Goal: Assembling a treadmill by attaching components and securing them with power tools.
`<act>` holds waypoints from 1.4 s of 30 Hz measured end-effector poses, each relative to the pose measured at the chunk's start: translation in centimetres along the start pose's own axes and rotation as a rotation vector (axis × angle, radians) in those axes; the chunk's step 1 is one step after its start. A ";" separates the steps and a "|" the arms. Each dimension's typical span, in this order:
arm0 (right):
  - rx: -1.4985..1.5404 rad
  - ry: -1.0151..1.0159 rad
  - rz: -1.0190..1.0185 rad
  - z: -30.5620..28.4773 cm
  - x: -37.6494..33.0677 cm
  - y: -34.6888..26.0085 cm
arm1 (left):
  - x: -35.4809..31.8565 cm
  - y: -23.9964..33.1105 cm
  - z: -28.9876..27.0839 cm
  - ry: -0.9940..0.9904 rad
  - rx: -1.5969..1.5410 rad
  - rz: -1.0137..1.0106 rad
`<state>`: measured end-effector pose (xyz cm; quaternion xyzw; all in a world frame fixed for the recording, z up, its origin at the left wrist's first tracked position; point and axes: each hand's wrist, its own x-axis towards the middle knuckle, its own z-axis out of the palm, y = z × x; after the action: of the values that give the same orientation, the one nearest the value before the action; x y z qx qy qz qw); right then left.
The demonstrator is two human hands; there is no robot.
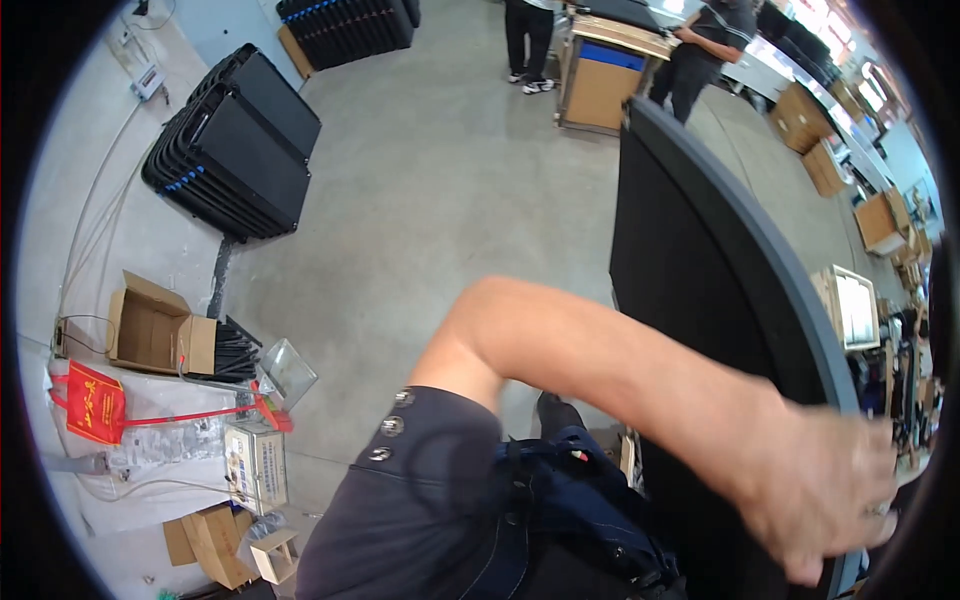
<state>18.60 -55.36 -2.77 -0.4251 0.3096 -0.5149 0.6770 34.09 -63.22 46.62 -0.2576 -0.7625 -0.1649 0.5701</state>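
Observation:
My left arm reaches across my body from the lower left to the right. My left hand [825, 485] is at the grey edge of a large, black, flat panel [690, 260] that stands upright beside me. The fingers bend down over that edge but are smeared by motion, so I cannot tell whether they grip it or something else. The panel's grey rim [745, 190] curves from the upper middle down to the lower right, passing under the hand. My right hand does not show.
Stacked black panels [240, 150] lean at the left wall. Below them sit an open cardboard box [150, 325], dark rods [235, 352], a red bag [95, 402] and a clear dustpan [288, 375]. Two people stand at a workbench [605, 85] ahead. Cartons [800, 118] line the right.

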 end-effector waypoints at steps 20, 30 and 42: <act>-0.045 0.239 -0.301 -31.7 52.3 -18.5 | -47.5 -52.5 -28.6 1.051 -0.802 -2.032; -0.071 0.398 -0.169 -40.4 69.4 -27.7 | -61.5 -77.4 -48.0 0.963 -0.912 -2.094; 0.040 0.515 -0.035 -70.5 103.5 -28.6 | -73.1 -98.1 -48.4 1.267 -0.365 -1.861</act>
<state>-25.45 -175.96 -6.83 -0.2719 0.4541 -0.6239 0.5750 30.95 -184.29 -4.67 0.4583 -0.1973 -0.7324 0.4633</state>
